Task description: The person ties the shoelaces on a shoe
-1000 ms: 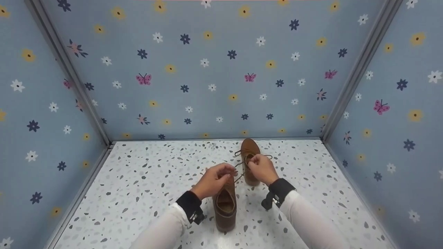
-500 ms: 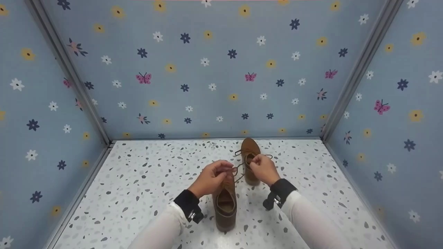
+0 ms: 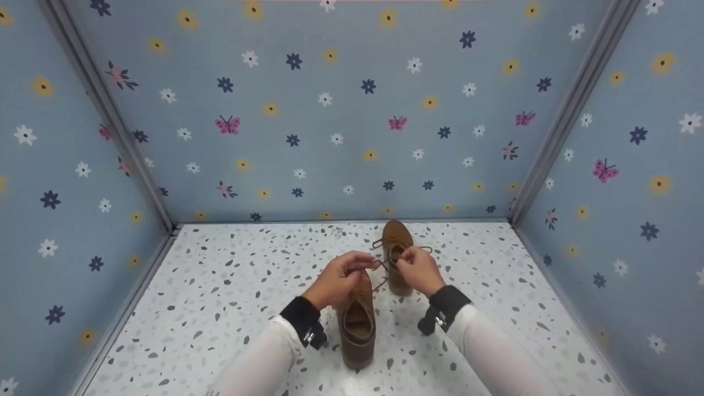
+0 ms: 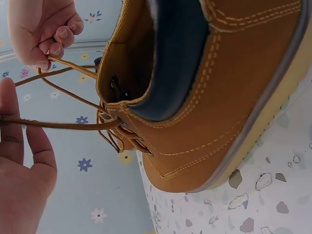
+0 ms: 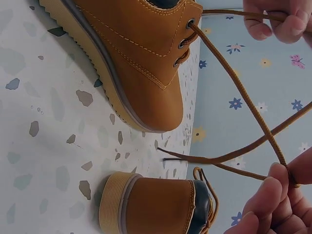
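Note:
A tan lace-up ankle boot with a dark padded collar and cream sole stands nearest on the floor. Over its front, my left hand holds one strand of its brown shoelace, which crosses the index finger in the left wrist view. To the right, my right hand pinches lace between thumb and fingers, above the second boot. Strands cross close to these fingertips in the right wrist view, and loose lace ends hang free. Lace runs taut from the near boot's top eyelets.
The matching boot stands farther forward and right, toe toward the back wall, its laces loose at both sides. Blue flowered panels enclose a white speckled floor at the back and both sides. Each wrist carries a black strap.
My left hand has shifted slightly forward, and its fingers have changed position at the lace. My right hand stays nearly still, still pinching. Both boots keep their places.

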A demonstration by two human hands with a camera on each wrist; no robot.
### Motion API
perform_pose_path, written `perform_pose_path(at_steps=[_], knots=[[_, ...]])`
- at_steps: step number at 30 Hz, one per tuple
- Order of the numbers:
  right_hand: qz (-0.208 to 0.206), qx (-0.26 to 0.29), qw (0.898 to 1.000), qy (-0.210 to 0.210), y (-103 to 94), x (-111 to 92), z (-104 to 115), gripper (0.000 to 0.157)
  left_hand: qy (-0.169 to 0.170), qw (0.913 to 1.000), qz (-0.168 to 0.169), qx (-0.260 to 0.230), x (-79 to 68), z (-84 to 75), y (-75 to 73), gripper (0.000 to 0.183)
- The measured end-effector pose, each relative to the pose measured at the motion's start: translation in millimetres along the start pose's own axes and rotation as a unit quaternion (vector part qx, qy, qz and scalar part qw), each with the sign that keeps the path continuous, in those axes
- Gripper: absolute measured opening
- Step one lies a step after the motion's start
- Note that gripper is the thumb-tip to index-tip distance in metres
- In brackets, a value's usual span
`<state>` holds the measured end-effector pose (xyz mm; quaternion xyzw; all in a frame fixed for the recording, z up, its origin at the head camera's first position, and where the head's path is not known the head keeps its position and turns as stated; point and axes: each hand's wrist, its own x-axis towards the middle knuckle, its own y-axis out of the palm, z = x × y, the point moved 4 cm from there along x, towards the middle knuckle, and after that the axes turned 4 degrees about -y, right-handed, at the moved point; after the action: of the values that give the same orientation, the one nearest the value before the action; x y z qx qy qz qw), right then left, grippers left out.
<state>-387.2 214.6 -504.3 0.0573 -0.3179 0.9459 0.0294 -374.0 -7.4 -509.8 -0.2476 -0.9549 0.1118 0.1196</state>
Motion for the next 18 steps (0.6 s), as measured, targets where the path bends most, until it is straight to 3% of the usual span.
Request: perform_pose_path(at_steps=[6,9,13,18], knots=[[0.001,0.009,1.0,-0.013,1.0,0.3,1.2,0.006,-0.089,0.9914,-0.042,0.087,-3.6,21.6,-8.6,0.031],[0.001,0.018,1.0,-0.017,0.4,0.5,2.9,0.006,-0.119,0.9867,-0.055,0.096,-7.4,29.1,-14.7,0.031],[0.0,0.04,0.999,-0.026,-1.7,-0.1,7.5,0.007,-0.13,0.9839,-0.067,0.102,-9.8,31.8,-20.8,0.03],[-0.003,0.067,0.996,-0.058,-3.2,0.3,17.6,0.011,-0.122,0.9829,-0.078,0.114,-8.9,29.9,-22.5,0.025]])
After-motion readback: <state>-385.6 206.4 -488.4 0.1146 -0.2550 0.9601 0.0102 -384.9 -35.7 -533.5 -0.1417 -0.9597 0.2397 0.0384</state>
